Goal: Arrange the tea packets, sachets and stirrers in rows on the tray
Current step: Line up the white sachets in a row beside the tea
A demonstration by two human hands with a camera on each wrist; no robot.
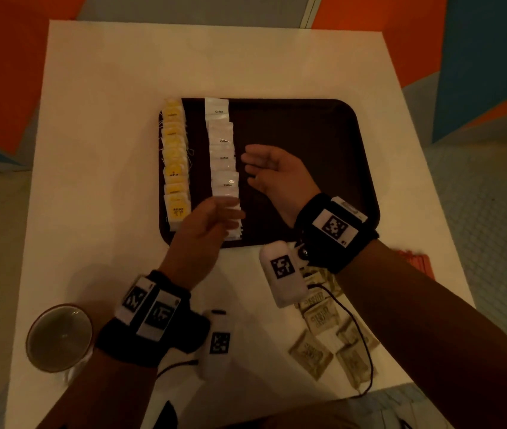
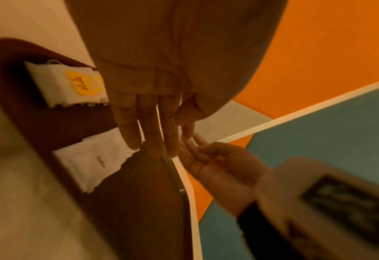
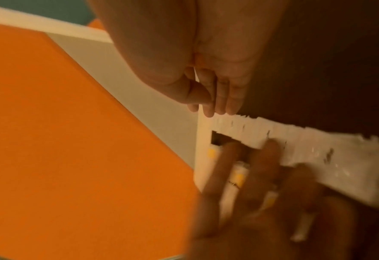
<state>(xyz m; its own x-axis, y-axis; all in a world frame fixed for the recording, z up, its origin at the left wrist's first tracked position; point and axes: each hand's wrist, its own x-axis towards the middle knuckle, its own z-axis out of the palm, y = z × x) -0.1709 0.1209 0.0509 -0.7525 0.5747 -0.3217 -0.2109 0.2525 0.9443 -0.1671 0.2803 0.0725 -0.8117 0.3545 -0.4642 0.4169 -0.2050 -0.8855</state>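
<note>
A dark brown tray (image 1: 307, 134) lies on the white table. A row of yellow tea packets (image 1: 174, 156) runs along its left side, with a row of white coffee sachets (image 1: 222, 156) beside it. My left hand (image 1: 233, 216) reaches over the near end of the white row with straight fingers (image 2: 152, 133) and holds nothing. I cannot tell whether it touches the sachets (image 2: 95, 161). My right hand (image 1: 255, 165) is over the bare tray just right of the white row, with its fingers (image 3: 217, 98) relaxed, open and empty.
Several brown sachets (image 1: 320, 320) lie scattered on the table at the front right, partly under my right forearm. A bundle of orange stirrers (image 1: 413, 261) sits at the table's right edge. A glass cup (image 1: 58, 335) stands at the front left corner.
</note>
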